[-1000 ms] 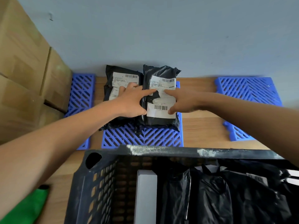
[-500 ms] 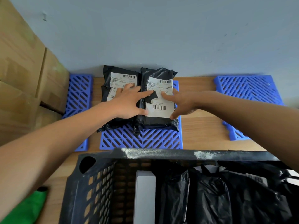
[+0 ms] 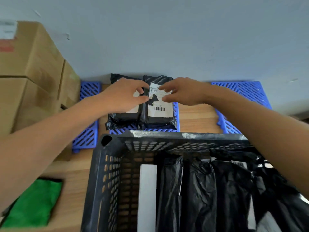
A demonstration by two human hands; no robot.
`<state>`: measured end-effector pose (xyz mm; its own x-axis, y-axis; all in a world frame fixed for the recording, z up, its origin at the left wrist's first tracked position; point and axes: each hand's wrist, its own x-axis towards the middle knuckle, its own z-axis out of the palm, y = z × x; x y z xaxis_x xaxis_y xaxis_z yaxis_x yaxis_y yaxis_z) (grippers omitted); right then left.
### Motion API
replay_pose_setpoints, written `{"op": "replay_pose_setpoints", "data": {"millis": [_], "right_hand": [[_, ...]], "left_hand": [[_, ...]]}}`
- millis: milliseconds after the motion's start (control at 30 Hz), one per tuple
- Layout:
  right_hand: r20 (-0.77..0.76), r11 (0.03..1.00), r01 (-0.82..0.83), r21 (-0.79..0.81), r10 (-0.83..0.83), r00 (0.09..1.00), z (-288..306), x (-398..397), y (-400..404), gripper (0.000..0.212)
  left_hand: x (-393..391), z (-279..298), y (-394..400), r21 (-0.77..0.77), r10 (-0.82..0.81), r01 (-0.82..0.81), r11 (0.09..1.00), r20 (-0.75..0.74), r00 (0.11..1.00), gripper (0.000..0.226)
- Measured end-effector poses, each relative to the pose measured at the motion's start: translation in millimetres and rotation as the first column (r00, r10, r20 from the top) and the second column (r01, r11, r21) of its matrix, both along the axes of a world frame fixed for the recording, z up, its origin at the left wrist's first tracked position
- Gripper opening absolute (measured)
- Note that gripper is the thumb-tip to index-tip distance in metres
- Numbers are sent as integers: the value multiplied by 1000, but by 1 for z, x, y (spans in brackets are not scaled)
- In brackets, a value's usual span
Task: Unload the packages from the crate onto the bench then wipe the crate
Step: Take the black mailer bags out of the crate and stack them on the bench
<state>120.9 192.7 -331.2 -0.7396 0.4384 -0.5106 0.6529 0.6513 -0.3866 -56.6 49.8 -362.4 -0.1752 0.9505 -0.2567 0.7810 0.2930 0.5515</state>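
Already we have two black packages out of the crate point(image 3: 108, 166) and lying side by side on the middle blue mat point(image 3: 176, 114) against the wall: the left package point(image 3: 123, 117) and the right package point(image 3: 158, 118), touching along their long edges. Our left hand point(image 3: 123, 96) rests over the left package with thumb and forefinger curled toward the seam between the two, and our right hand point(image 3: 182, 93) sits over the top of the right package, its fingers loosely curved at the white label; whether either hand truly pinches the plastic we cannot tell. We judge the unloading barely begun, since the crate in front of us holds several more black bags point(image 3: 209, 190) and a pale flat box point(image 3: 147, 195) standing on edge. Wiping has not started; the green cloth point(image 3: 33, 203) lies folded on the wooden bench point(image 3: 197, 114) to the left of the crate, untouched. Compared with a moment ago, both hands have slid farther up the packages toward the wall, and our view has tipped down, showing more of the crate. Brown cardboard boxes point(image 3: 30, 67) stack at the far left.
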Motion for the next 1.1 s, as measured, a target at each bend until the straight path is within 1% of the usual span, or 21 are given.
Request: {"op": "replay_pose_setpoints", "data": {"millis": [100, 233, 300, 367, 467, 567, 633, 767, 833, 933, 1100], "right_hand": [[-196, 995, 87, -45, -94, 976, 42, 17, -33, 46], [-376, 980, 169, -103, -196, 906, 89, 56, -84, 39], [-431, 969, 218, -113, -246, 868, 101, 77, -107, 38], [-453, 954, 267, -137, -301, 839, 104, 101, -129, 37], [-465, 929, 325, -177, -370, 804, 96, 137, -159, 39], [-435, 910, 361, -203, -414, 799, 74, 169, -181, 36], [-385, 903, 379, -202, -429, 817, 54, 185, -189, 36], [-214, 909, 391, -144, -414, 885, 22, 212, -198, 45], [-123, 920, 377, -108, -389, 913, 14, 223, -200, 50], [-52, 937, 336, -96, -342, 938, 5, 230, -200, 56], [118, 966, 238, -98, -227, 967, -5, 230, -203, 67]], "left_hand": [[19, 39, -21, 149, 46, -58, 987, 82, 996, 33], [47, 81, -52, 306, 70, -114, 945, 150, 986, 26], [64, 96, -70, 363, 83, -153, 919, 201, 976, 26], [85, 105, -90, 400, 80, -175, 900, 244, 966, 27], [119, 105, -121, 384, 42, -134, 913, 239, 970, 29], [151, 92, -147, 326, 31, -101, 940, 213, 976, 30], [169, 80, -160, 286, 37, -95, 954, 201, 979, 30], [196, 55, -175, 158, 55, -78, 984, 140, 989, 31], [203, 42, -178, 60, 72, -79, 995, 99, 992, 36], [211, 25, -180, -79, 77, -75, 994, 24, 997, 49], [222, 5, -175, -184, 11, -25, 983, -73, 997, 67]]}}
